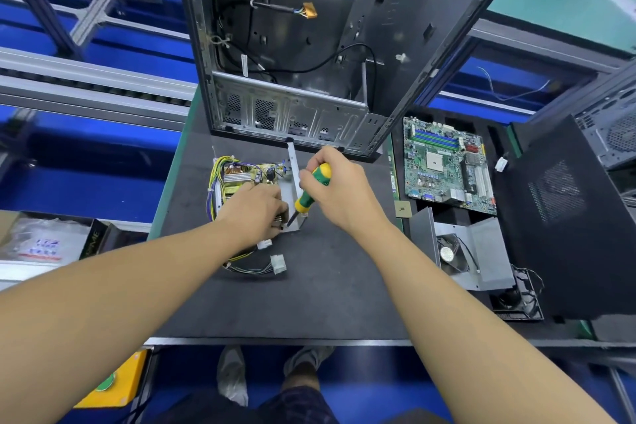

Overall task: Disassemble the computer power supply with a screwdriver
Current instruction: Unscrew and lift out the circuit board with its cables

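The opened power supply point(241, 179) lies on the dark mat, its circuit board, copper coil and yellow and purple wires exposed inside a grey metal shell. My left hand point(256, 208) grips the near end of the shell, covering part of the board. My right hand point(335, 182) holds a green and yellow screwdriver point(311, 191) by its handle. The shaft slants down to the left, with its tip at the shell's near corner by my left fingers. White connectors point(278, 263) trail from the wires toward me.
An empty computer case point(309, 45) stands upright just behind the power supply. To the right lie a motherboard point(447, 165), a grey cover with a fan point(454, 255) and a black side panel point(564, 217). A conveyor frame runs along the left.
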Available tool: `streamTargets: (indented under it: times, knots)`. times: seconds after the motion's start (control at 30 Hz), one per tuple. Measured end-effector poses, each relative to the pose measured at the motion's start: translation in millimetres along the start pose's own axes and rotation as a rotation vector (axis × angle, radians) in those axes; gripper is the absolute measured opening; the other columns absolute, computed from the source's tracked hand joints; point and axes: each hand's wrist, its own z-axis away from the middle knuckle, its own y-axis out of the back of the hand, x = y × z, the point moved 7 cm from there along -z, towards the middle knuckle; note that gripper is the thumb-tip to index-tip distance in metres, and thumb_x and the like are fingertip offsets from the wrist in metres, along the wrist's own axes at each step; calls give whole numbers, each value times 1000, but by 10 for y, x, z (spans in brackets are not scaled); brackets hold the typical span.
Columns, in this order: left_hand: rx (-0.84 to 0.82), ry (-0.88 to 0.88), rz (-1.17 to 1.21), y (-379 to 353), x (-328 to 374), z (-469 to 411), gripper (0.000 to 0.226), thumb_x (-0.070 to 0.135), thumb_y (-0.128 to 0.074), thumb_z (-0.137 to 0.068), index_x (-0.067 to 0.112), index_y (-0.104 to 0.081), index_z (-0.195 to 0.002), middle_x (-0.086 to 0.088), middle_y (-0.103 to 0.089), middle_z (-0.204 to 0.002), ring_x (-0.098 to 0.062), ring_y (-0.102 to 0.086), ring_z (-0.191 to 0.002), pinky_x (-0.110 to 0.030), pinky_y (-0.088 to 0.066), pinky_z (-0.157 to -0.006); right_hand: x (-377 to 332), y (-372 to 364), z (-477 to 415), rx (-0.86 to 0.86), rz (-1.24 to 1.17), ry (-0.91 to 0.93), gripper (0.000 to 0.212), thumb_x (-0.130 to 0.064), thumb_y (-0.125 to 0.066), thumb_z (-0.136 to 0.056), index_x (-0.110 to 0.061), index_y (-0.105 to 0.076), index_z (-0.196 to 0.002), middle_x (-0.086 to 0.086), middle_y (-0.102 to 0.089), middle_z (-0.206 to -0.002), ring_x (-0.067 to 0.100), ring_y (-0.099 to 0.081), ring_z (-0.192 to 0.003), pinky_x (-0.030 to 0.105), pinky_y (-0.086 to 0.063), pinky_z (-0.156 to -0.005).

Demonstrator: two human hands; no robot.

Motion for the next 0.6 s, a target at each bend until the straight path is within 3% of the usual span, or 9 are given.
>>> streamTargets:
  times: [0.3,0.6]
  knots:
    - [48,96,-104,8,82,39,26,49,-55,-85,40,-67,-107,7,-49,-109,-16,-49,-112,-36,-36,-88,77,-94,-3,-17,-15,2,15,-30,-61,-92,-26,-50,-83,-3,-61,-70,2,-50,-52,11,-33,-39]
    - [32,70,-222,-51,150,-19,26,45,-53,-90,24,-64,-100,2,-48,-116,-20,-50,-105,-40,-35,-80,39,-68,9,-34,-2,28,15,-31,-62,-91,-28,-50,-83,-7,-60,-69,5,-51,-54,15,-35,-45]
